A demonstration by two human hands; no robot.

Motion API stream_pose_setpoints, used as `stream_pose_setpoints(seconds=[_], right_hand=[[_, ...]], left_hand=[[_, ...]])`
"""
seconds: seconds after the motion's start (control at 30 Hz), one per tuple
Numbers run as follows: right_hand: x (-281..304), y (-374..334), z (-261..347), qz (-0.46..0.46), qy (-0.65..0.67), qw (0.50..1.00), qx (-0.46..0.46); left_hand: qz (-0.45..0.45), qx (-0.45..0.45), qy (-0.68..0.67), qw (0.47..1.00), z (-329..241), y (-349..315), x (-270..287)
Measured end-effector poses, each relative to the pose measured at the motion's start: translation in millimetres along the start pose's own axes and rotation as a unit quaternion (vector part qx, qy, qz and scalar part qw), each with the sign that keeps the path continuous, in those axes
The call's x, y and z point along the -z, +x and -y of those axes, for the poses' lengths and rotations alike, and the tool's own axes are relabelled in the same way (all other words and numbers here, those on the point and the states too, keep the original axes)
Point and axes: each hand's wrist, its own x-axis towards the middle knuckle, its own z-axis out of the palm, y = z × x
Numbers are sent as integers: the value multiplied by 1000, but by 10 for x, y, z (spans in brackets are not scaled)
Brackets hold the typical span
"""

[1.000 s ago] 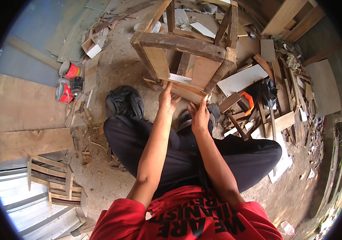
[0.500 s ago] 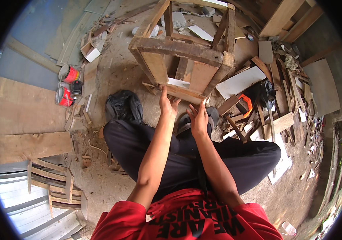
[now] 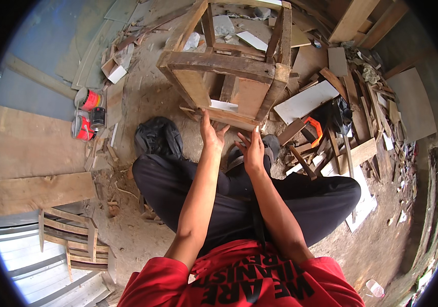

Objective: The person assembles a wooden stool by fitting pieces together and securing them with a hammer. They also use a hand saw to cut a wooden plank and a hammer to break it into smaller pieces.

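Brown wooden frame (image 3: 221, 67) standing with its long axis running near to far, left hand (image 3: 211, 136) just nearer, spreading wide and touching the frame's near left corner, right hand (image 3: 253, 153) spreading likewise at its near right corner

The frame (image 3: 221, 67) is before the person (image 3: 239, 279). Left of it sit cans (image 3: 92, 99), with a bag (image 3: 158, 135) nearer the person; scrap wood (image 3: 363, 152) lies right.
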Motion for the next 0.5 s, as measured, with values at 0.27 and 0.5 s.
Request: stream_pose_setpoints(seconds=[0.27, 0.5], right_hand=[[-28, -54, 109, 32, 43, 999, -4], [-122, -103, 229, 8, 5, 999, -45]], left_hand=[[-2, -17, 17, 1000, 12, -22, -62], [-33, -57, 57, 996, 71, -69, -86]])
